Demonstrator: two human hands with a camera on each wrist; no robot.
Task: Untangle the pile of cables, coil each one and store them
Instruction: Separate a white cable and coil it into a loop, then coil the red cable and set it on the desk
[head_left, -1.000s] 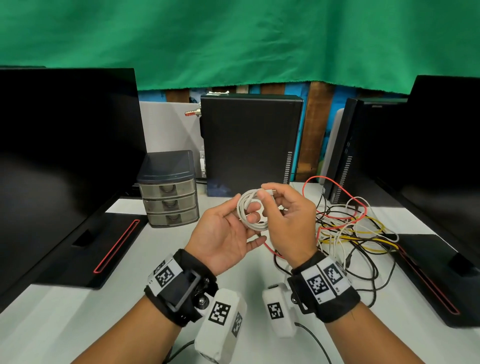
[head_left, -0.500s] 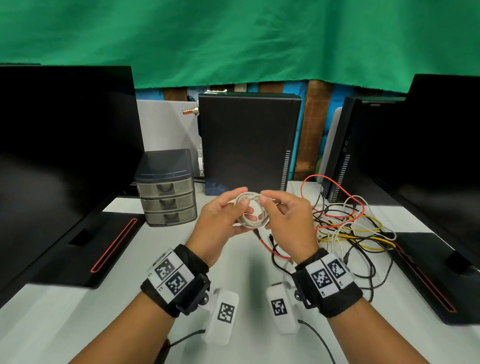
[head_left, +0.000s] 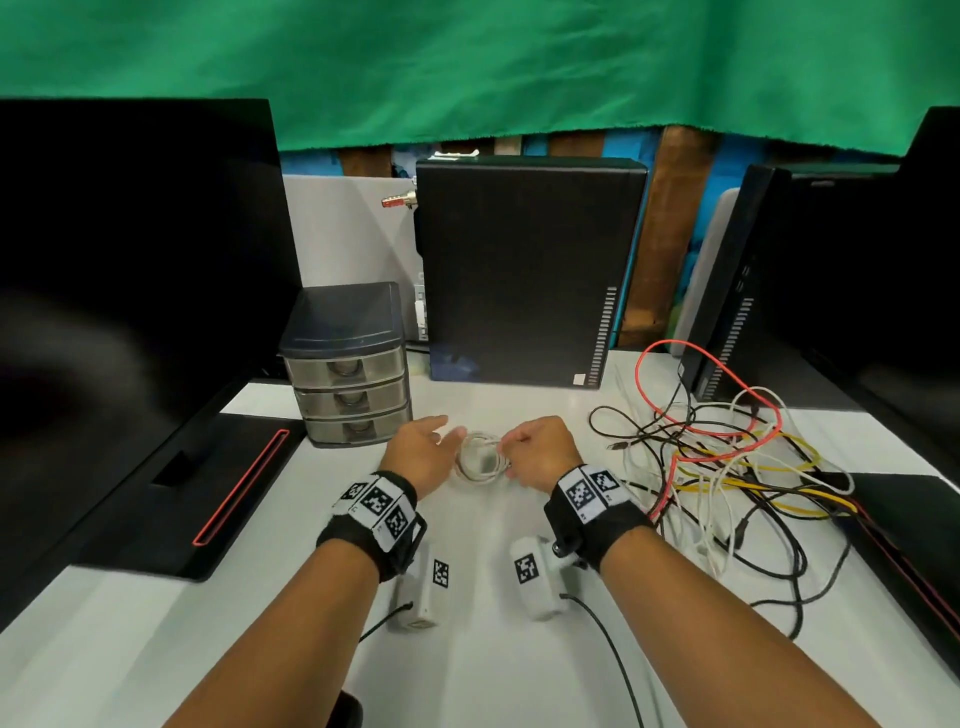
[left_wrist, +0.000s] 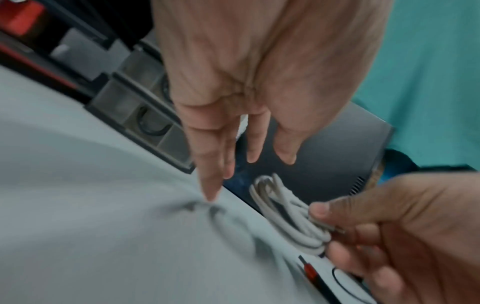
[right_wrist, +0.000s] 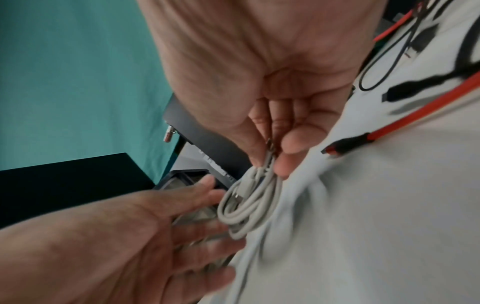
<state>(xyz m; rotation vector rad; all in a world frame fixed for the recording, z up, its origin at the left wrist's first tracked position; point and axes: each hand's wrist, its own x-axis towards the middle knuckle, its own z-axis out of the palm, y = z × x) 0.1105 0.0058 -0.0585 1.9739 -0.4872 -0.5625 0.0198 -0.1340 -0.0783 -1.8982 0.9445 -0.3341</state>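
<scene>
Right hand (right_wrist: 262, 86) pinches the white coil (right_wrist: 249, 203) — left hand (left_wrist: 249, 67) fingers spread.

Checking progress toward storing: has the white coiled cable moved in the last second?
Yes. The white coiled cable, pinched by the right hand, has dropped toward the table, nearer the drawer unit.

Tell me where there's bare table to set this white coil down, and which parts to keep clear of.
Bare table lies toward the person from the drawer unit, between the left monitor base and the left hand. A smaller patch lies between the computer tower and both hands. Right of the right hand, which pinches the white coil, the cable pile crowds the table.
</scene>
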